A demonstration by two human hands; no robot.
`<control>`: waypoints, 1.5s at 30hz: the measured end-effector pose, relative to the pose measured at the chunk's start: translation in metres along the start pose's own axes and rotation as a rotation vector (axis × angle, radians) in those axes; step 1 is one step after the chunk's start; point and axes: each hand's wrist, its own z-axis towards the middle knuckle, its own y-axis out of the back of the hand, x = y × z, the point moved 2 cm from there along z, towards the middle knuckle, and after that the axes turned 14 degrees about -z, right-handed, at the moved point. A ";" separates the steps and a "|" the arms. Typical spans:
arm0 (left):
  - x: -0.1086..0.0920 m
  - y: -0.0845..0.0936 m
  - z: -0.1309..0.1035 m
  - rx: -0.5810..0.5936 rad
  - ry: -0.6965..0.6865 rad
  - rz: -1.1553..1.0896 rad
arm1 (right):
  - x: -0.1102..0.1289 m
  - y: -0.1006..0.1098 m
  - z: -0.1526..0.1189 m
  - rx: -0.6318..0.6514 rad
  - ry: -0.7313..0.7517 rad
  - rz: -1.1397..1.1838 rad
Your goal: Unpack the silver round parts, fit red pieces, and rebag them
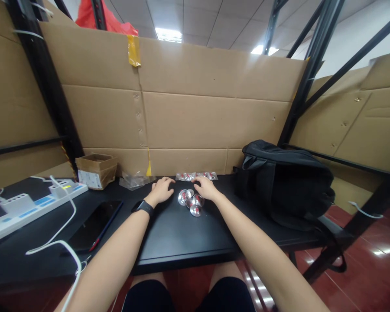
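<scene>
A small heap of shiny, clear round pieces with red centres (196, 211) lies on the black table (185, 238) between my hands. My left hand (162, 190) is to the left of the heap, fingers apart and slightly bent, holding nothing; a dark watch is on that wrist. Just behind the heap and to its right is my right hand (206, 188), with its fingers stretched forward and nothing visible in them. Its fingertips overlap the front edge of a clear plastic strip of similar pieces (184, 177); whether they touch it I cannot tell.
A black bag (279, 186) stands open at the right. To the left are a crumpled clear bag (134, 181), a small cardboard box (97, 170), a dark tablet (95, 223) with a pen beside it, and a white power strip (35, 212) with cables. Cardboard panels wall the back.
</scene>
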 end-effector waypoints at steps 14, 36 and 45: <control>-0.009 0.008 0.000 -0.084 -0.087 -0.101 | -0.005 -0.031 0.086 0.179 -0.020 -0.261; -0.020 0.000 0.002 -0.232 -0.131 -0.816 | -0.006 -0.004 0.040 -0.205 -0.026 0.662; -0.050 0.000 -0.008 -0.225 -0.048 -1.399 | 0.028 0.023 0.015 -0.144 -0.079 1.191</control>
